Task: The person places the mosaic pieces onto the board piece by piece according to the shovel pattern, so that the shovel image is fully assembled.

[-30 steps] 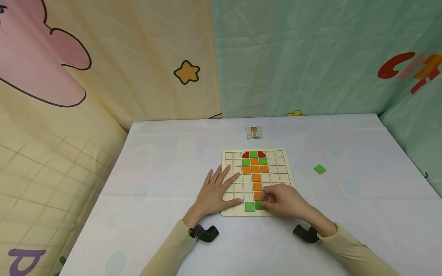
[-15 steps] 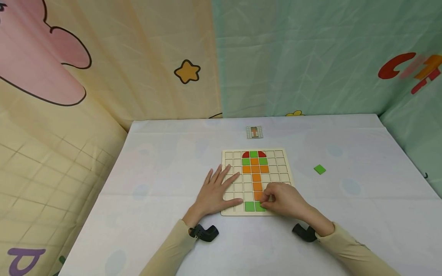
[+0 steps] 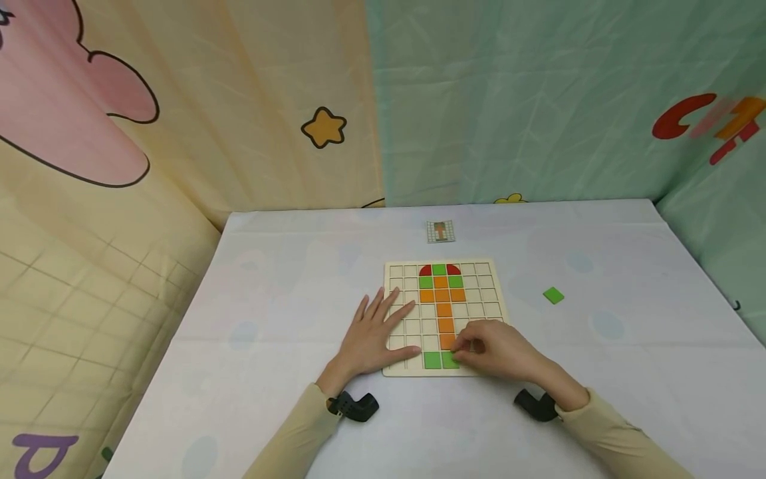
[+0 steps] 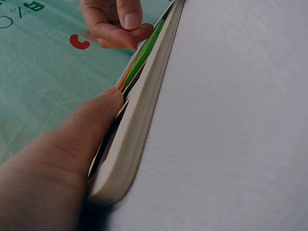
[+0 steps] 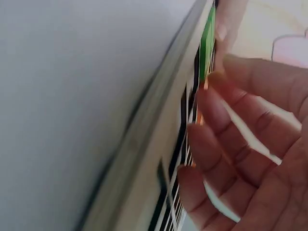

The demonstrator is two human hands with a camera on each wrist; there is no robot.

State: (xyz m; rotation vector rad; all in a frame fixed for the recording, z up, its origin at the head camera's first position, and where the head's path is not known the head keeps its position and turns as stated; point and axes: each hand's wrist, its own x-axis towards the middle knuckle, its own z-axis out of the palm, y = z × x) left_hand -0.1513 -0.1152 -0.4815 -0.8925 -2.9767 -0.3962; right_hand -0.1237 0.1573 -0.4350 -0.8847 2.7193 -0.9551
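Observation:
A pale wooden grid board (image 3: 481, 309) lies on the table with green, orange and red tiles set in it. My left hand (image 3: 368, 336) rests spread over its left part, the thumb (image 4: 108, 103) near the front edge. At the bottom row, my right hand (image 3: 499, 349) touches the right side of a green tile (image 3: 449, 360), which lies flat in its square. Its fingers are loosely bent, with thumb and index tips close together in the right wrist view. Beside it sits another green tile (image 3: 431, 360). A column of orange tiles (image 3: 445, 310) runs above them.
A loose green tile (image 3: 553, 295) lies on the table right of the board. Behind the board is a small pattern card (image 3: 440, 231). Printed curtains (image 3: 509, 100) stand behind and beside the white-covered table (image 3: 287, 279).
The green tile at my right fingers was slightly tilted a second ago and now lies flat in its square. My left hand has stayed in place; the right has barely shifted.

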